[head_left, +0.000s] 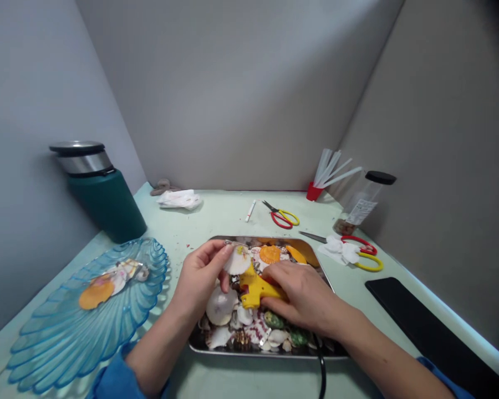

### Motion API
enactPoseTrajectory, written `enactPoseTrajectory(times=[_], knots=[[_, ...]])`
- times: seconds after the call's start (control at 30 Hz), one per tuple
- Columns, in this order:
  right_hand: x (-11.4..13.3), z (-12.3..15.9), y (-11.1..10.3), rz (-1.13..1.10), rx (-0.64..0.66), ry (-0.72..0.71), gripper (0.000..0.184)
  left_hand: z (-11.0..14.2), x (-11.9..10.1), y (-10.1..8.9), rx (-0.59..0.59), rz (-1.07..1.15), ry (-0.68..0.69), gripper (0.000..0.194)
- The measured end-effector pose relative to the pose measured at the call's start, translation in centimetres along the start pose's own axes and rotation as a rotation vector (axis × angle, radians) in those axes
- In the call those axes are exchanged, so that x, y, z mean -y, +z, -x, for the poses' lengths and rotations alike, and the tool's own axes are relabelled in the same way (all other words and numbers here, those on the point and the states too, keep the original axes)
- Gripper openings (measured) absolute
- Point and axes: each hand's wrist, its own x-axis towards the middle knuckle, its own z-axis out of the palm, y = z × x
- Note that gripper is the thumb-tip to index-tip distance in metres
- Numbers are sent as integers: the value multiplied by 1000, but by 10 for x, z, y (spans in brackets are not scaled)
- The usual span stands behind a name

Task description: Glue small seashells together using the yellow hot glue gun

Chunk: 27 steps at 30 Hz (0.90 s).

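Note:
Between the thumb and fingers of my left hand is a white scallop shell with a yellowish patch near its top. My right hand wraps around a yellow hot glue gun, whose front end is close to the shell; whether they touch I cannot tell. A black cord runs from under my right hand toward the table's front edge. Both hands are above a metal tray filled with many shells, among them an orange scallop shell, a round pale shell and green shells.
At left, a blue shell-shaped dish holds several shells, below a green bottle. Behind the tray lie white tissue, a marker and scissors. At right are larger scissors, glue sticks, a jar and a black phone-like slab.

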Motion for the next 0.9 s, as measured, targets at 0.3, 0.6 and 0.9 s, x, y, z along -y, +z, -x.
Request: enactPoseTrajectory(times=[0.3, 0.6, 0.9], knots=[[-9, -3, 1, -512, -229, 313, 21, -1, -1, 1, -102, 78, -29, 23], [-15, -6, -7, -1522, -334, 218, 25, -3, 1, 1, -90, 19, -15, 20], [-24, -3, 9, -1529, -346, 134, 26, -3, 0, 2, -108, 28, -11, 21]])
